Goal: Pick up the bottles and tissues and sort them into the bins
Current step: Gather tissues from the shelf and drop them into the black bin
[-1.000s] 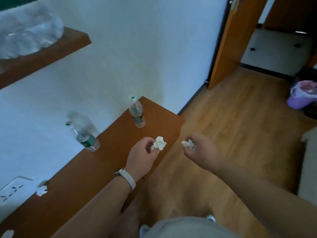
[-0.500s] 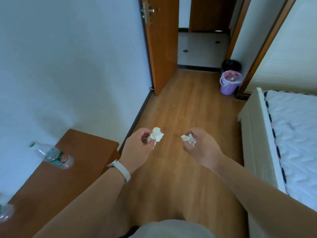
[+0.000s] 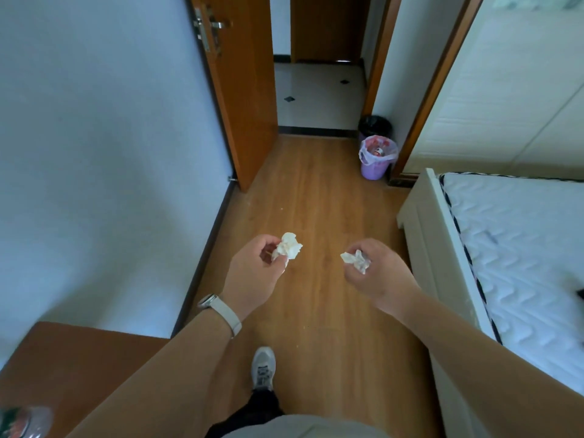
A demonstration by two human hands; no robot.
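My left hand [image 3: 254, 276] pinches a crumpled white tissue [image 3: 288, 246] in its fingertips, held out over the wooden floor. My right hand [image 3: 377, 276] grips a second, smaller crumpled tissue [image 3: 357, 260]. Far ahead by the doorway stands a purple bin [image 3: 376, 159] lined with a clear bag, and a black bin [image 3: 374, 124] sits just behind it. A plastic bottle [image 3: 27, 422] shows blurred at the bottom left corner on the brown table [image 3: 79, 358].
An open wooden door [image 3: 243, 90] stands on the left ahead. A white bed with a quilted mattress [image 3: 521, 263] fills the right side. The white wall [image 3: 94, 153] runs along the left. My shoe [image 3: 264, 368] is on the floor below my hands.
The view has turned away from the table toward the doorway and moved forward. The bottles have slid out of sight to the bottom left. Both hands still hold their tissues.
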